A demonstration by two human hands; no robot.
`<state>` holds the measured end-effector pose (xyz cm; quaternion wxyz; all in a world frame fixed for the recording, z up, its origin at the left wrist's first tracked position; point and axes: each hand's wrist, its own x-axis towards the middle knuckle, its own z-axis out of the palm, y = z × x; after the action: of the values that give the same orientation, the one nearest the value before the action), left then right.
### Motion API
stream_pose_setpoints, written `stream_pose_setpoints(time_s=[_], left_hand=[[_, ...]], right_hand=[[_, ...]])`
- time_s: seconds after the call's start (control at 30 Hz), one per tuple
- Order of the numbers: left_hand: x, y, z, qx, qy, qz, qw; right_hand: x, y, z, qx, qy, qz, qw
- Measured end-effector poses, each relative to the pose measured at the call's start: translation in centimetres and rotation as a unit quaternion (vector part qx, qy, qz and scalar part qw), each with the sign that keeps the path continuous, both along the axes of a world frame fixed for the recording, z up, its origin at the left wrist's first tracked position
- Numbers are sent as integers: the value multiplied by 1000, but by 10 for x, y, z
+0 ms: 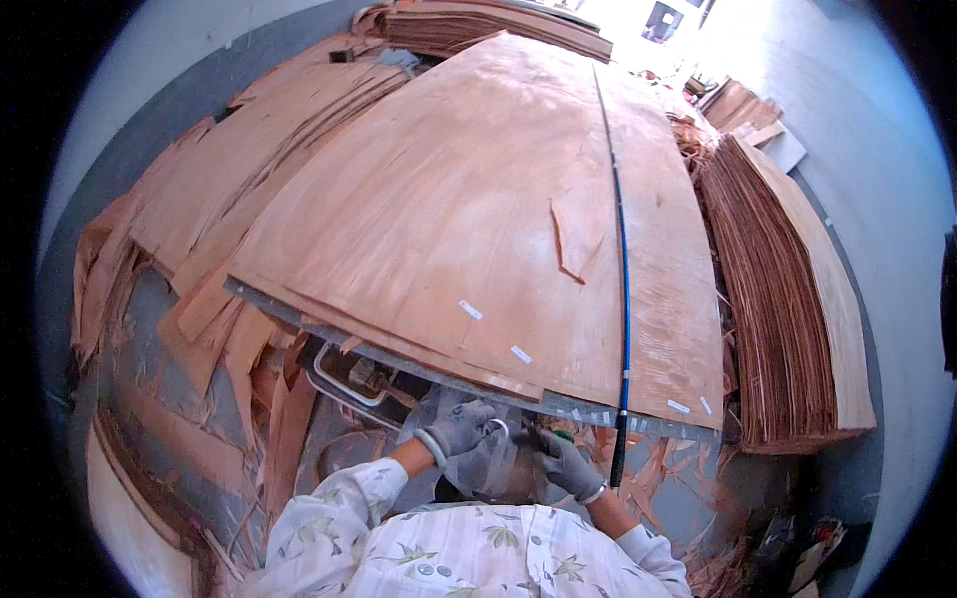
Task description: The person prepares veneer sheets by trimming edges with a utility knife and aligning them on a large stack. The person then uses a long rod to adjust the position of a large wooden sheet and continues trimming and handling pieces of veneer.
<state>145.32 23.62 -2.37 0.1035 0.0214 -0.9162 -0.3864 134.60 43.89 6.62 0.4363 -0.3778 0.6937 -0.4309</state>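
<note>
My left hand (461,431), in a grey glove, is closed just below the near edge of a large wood veneer sheet (449,219). At its fingertips is a white ring-shaped piece (499,428), perhaps tape. My right hand (570,466), also gloved in grey, is close by with its fingers bent inward. A small green thing (563,436) shows beside its fingers, and what they grip is hidden. A long blue and black rod (624,299) lies along the sheet, its dark end hanging past the edge near my right hand.
A torn veneer piece (581,234) and white tape strips (520,354) lie on the sheet. Veneer stacks stand at right (783,309) and far back (478,32); loose sheets (249,149) lie at left. Under the near edge is a metal-rimmed tray (344,384). Scraps (189,439) litter the floor.
</note>
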Motion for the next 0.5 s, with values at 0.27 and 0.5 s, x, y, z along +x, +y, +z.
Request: stream_pose_setpoints(time_s=[0.27,0.5], left_hand=[[-15,24,109,-207,59,63,975],[-24,21,88,93,10,38,995]], right_hand=[[-8,-25,13,-41,-184,-94,978],[-30,-20,96,-84,-223,-97,966]])
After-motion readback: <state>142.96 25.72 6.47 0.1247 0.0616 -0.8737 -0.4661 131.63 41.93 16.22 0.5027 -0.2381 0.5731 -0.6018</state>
